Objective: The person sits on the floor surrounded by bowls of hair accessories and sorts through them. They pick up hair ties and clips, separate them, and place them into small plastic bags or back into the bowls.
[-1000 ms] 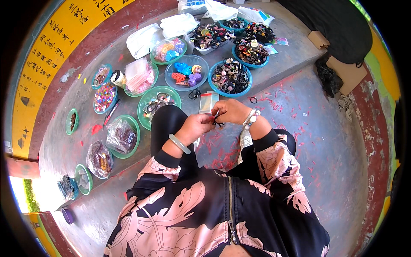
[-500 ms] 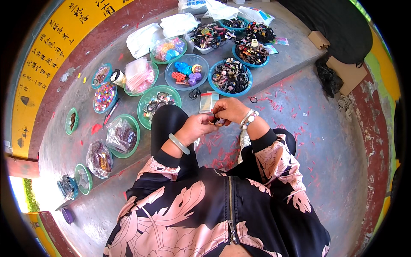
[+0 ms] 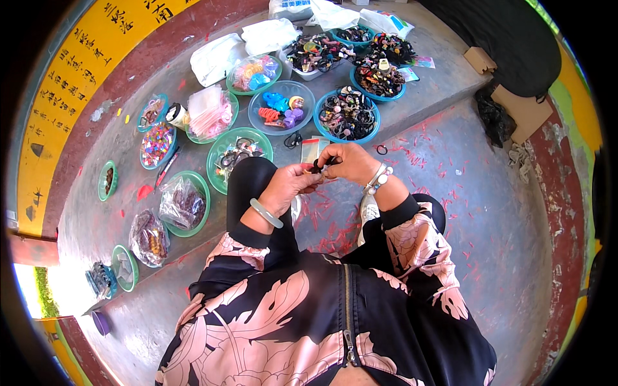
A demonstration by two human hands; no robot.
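Pinching a small dark piece between them, my two hands meet in front of my knees, fingertips drawn close together. The left hand grips it from the left with thumb and fingers in a narrow pinch, the right hand from the right with fingers bent down upon it; its exact form is too small and too covered to tell. A pale bangle encircles my left wrist, a string of beads my right. Just beyond the fingertips lies a flat packet, partly hidden by the right hand, and left of it a loose black band. Farther beyond the right hand stands a blue bowl filled with mostly dark bands; beyond the left hand, a clear bowl of bright coiled items. Left of the left hand, past my knee, sits a green bowl. To the right of the right hand rests a black ring; red slivers litter the floor nearer me.
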